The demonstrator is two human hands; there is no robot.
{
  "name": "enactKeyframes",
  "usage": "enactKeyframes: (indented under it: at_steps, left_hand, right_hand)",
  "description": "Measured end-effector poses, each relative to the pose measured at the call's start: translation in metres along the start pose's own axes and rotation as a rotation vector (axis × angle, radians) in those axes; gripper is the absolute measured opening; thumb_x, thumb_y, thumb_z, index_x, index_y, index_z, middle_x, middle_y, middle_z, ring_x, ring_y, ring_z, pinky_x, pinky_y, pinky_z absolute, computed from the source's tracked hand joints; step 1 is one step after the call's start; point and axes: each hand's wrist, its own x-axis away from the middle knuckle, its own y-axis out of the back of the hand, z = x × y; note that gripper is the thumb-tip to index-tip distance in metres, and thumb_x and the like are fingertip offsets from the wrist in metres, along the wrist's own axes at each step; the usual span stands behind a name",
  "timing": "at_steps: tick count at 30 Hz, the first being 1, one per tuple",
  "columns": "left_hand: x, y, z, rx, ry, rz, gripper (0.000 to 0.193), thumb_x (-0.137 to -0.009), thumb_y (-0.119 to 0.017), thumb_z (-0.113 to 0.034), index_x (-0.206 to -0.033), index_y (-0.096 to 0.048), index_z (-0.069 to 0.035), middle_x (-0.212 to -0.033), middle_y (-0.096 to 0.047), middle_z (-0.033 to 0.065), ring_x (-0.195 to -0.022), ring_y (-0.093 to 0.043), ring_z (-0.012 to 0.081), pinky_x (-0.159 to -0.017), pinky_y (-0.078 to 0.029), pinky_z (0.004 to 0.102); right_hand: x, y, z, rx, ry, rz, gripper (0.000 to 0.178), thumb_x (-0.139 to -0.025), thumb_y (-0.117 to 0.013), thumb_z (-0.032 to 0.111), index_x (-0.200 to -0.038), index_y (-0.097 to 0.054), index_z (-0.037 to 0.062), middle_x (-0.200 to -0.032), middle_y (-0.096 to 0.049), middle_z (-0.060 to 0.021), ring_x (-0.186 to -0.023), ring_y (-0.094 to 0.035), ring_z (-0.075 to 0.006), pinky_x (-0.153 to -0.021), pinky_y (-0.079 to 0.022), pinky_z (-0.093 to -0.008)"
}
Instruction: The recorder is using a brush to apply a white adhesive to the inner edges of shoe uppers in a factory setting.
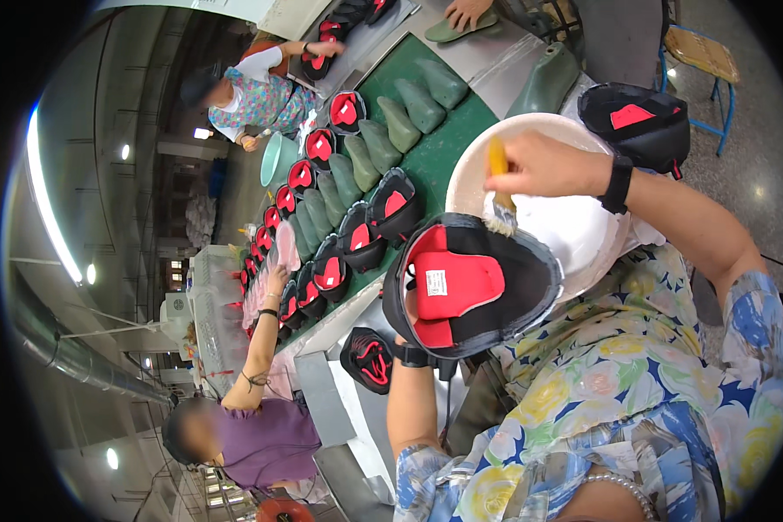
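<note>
Red-lined black shoe upper (466,284), inside in view, just beneath a bristles-down, yellow-handled brush (500,215).

The wearer's clothing (622,352) is printed with large yellow, pink and white flowers, green leaves and dark blue patches. Loose sleeves (759,326), streaked in blue and white like brushstrokes, leave the forearms bare. White pearl-like beads (625,483) circle the neck. A wide black wristband (618,184) sits above the ungloved right hand (535,165); the left wrist wears a black band (411,355) too.

A shoe factory: rows of shoe uppers (358,239) and lasts (419,106) line a green worktable (463,130).
</note>
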Motion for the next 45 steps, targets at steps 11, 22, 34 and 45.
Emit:
enactKeyframes:
  at_steps: [11,22,34,45]
  left_hand:
    - [0.005,0.027,-0.015,0.012,0.014,-0.05,0.051,-0.102,-0.052,-0.027,-0.149,-0.04,-0.011,-0.147,-0.05,0.0112,-0.125,-0.057,0.0286,-0.105,-0.05,0.0444]
    - [0.0,0.014,0.007,0.063,0.024,-0.027,0.05,-0.102,-0.053,-0.026,-0.149,-0.041,-0.011,-0.146,-0.051,0.0111,-0.124,-0.058,0.0283,-0.104,-0.051,0.0441]
    - [0.003,0.037,0.001,0.093,0.023,-0.151,0.05,-0.102,-0.054,-0.025,-0.148,-0.042,-0.011,-0.145,-0.052,0.0109,-0.123,-0.059,0.0279,-0.103,-0.052,0.0437]
    - [-0.015,0.024,0.022,0.14,0.003,-0.183,0.049,-0.102,-0.055,-0.024,-0.147,-0.042,-0.01,-0.144,-0.053,0.0108,-0.122,-0.06,0.0276,-0.102,-0.053,0.0434]
  right_hand:
    - [0.027,-0.013,-0.038,0.454,-0.028,0.046,0.023,-0.087,-0.069,0.019,-0.097,-0.065,-0.0006,-0.088,-0.069,-0.0238,-0.085,-0.068,-0.0393,-0.078,-0.051,-0.0468]
    - [0.015,0.003,0.009,0.136,0.262,0.064,0.02,-0.093,-0.068,0.023,-0.098,-0.062,0.0045,-0.088,-0.067,-0.0117,-0.083,-0.066,-0.0301,-0.077,-0.05,-0.0392]
    - [0.038,0.006,0.011,0.14,0.285,-0.304,0.018,-0.091,-0.07,0.02,-0.098,-0.063,0.0048,-0.081,-0.067,-0.0103,-0.073,-0.065,-0.0269,-0.069,-0.05,-0.0351]
    - [0.06,-0.052,0.013,-0.031,0.583,-0.274,0.015,-0.089,-0.074,0.017,-0.095,-0.064,0.0074,-0.087,-0.063,-0.0086,-0.077,-0.065,-0.0291,-0.073,-0.053,-0.0359]
